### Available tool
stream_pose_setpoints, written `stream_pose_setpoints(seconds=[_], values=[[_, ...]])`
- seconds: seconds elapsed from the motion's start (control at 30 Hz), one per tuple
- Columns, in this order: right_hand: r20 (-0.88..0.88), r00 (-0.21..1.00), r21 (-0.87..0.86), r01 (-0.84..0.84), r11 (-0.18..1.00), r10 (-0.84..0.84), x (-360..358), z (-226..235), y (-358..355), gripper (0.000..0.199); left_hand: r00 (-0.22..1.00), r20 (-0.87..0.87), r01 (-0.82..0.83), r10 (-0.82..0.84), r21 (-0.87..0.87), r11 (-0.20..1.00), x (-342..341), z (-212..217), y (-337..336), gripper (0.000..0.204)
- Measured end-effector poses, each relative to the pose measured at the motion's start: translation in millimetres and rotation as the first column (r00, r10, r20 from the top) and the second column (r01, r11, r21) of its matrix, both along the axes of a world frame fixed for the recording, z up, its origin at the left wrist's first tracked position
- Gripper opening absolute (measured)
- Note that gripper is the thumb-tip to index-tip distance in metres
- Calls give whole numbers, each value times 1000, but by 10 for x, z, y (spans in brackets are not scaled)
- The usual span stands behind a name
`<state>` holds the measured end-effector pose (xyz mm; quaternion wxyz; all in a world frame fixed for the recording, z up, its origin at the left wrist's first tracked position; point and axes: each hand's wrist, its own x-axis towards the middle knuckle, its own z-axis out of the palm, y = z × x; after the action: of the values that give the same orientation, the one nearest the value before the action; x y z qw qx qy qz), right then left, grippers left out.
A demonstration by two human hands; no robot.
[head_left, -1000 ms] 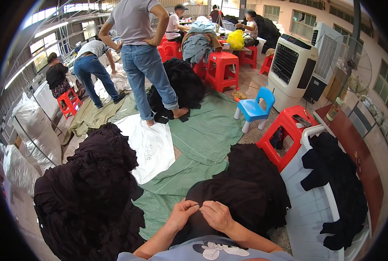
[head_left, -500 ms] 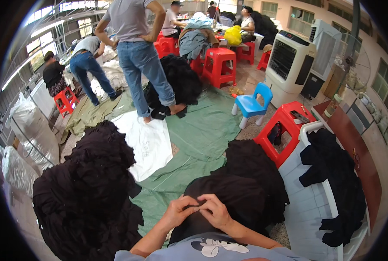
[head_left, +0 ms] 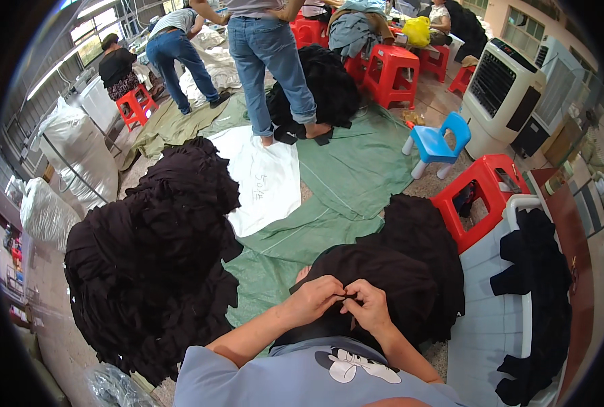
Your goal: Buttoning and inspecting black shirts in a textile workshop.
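My left hand (head_left: 317,299) and my right hand (head_left: 370,306) meet just above my lap. Fingertips of both are pinched together at a small bit of dark cloth, its details too small to make out. Beneath them a black garment (head_left: 390,275) is spread over my lap, running into a heap of black cloth (head_left: 416,224) on its far right side. To the left rises a large pile of black garments (head_left: 149,251).
Green sheeting (head_left: 349,173) and a white sheet (head_left: 265,190) cover the floor ahead, where a person in jeans (head_left: 254,61) stands. At right are a white bin (head_left: 481,312) with black pieces over its rim, a red stool (head_left: 468,217), a blue chair (head_left: 437,142) and an air cooler (head_left: 502,95).
My view has swung left and downward, so the surroundings sit farther right and higher. Both hands stay together at the dark cloth, fingers slightly shifted.
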<state>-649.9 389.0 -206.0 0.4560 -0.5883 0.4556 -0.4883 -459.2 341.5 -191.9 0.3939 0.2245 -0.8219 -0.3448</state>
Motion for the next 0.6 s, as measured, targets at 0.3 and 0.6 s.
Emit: stream_pose_setpoints(seconds=[0.3,0.6], values=[[-87,985,-221,128,967,-151,39,65,-35,18,983,-64,-185,174,-260,948,-202,-159,20,26],[-502,755,-499,146,854,-422,-154,174,-143,13,979,182,-172,94,478,861,129,-82,-131,14]])
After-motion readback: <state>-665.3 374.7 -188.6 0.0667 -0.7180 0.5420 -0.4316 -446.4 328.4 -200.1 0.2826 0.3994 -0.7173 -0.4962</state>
